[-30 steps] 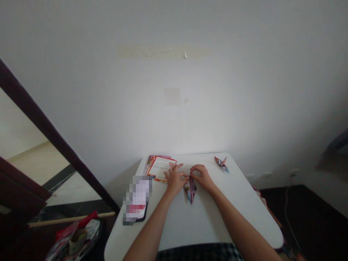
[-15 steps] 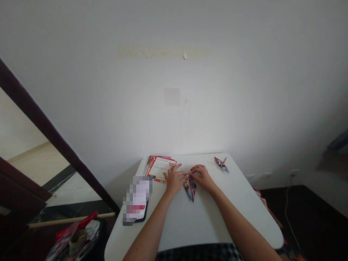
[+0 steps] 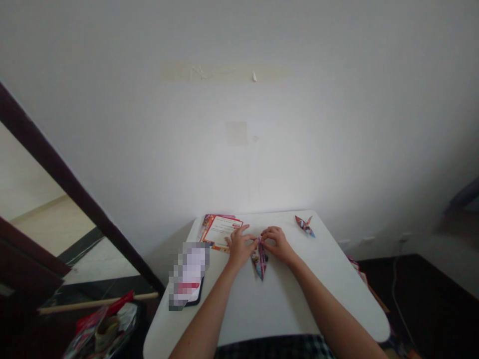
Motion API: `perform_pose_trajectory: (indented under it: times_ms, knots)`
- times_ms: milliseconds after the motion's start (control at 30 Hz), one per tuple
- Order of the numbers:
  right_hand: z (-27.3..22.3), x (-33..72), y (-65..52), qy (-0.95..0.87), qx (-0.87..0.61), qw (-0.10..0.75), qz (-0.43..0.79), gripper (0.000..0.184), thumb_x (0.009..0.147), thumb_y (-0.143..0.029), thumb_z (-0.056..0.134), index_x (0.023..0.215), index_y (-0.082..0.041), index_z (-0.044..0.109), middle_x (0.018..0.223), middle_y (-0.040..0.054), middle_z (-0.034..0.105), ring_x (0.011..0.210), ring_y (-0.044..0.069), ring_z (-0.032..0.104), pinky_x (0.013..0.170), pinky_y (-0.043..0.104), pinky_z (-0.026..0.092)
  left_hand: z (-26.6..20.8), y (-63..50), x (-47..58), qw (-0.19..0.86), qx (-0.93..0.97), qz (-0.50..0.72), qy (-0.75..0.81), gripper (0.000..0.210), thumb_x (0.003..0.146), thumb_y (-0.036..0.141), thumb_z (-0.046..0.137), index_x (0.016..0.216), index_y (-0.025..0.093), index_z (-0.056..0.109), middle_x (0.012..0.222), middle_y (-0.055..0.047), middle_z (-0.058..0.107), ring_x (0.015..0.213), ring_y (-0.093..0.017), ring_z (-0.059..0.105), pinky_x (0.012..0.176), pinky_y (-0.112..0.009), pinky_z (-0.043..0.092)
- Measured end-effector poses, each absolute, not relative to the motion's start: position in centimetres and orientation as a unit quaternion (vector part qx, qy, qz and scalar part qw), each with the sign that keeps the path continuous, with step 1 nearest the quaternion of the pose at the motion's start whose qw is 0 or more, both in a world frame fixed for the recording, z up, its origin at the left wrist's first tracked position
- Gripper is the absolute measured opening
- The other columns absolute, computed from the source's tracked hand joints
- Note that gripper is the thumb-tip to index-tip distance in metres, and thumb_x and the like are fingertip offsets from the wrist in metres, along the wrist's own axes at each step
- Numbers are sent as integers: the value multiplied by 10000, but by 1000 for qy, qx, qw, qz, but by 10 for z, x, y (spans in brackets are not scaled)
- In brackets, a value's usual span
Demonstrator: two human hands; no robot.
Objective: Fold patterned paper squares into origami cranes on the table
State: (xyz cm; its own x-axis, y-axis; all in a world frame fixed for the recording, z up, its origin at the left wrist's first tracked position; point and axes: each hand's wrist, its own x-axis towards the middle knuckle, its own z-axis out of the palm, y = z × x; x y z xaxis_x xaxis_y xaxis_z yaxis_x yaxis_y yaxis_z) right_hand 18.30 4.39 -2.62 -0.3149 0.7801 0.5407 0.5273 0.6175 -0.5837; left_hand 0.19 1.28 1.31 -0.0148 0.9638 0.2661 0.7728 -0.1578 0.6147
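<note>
A folded piece of patterned paper, pink, white and dark, lies between my hands with its long point toward me. My left hand pinches its far end with thumb and index finger, while the other fingers spread over the printed sheets. From the other side my right hand pinches the same end, fingertips almost meeting the left ones. The creases under the fingertips are hidden. Farther right on the table sits another folded paper figure, red, white and blue, with pointed tips.
Printed sheets lie at the table's back left. In front of them is a phone, its screen pixelated. The white table stands against the wall. A bin with rubbish is on the floor at left.
The folded paper's near point has swung slightly left and toward me, turning more of its face upward. Both hands keep their pinch at nearly the same place.
</note>
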Motion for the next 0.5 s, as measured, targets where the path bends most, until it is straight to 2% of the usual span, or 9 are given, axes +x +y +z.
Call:
perform_pose_trajectory:
  times_ms: [133,267,500]
  knots:
    - [-25,183,43,-800,-410,412,151,62,823,-316,686,828,-259,711,1010,35,699,1047,215,578,980,402,379,12,12,2,134,687,341,628,34,775,296,726,765,282,756,1383,-9,561,1344,-300,393,1125,-703,157]
    - [-26,183,43,-796,-413,417,146,75,842,-323,668,837,-261,710,1008,34,698,1050,210,576,978,398,378,8,14,1,129,688,342,627,59,793,310,711,818,294,763,1384,-28,558,1347,-312,390,1110,-728,151]
    - [-29,182,44,-809,-414,395,137,41,816,-301,698,814,-266,719,1009,26,700,1057,214,561,984,408,362,10,15,0,126,682,349,630,66,800,284,687,779,281,750,1391,-11,544,1349,-290,378,1125,-691,187]
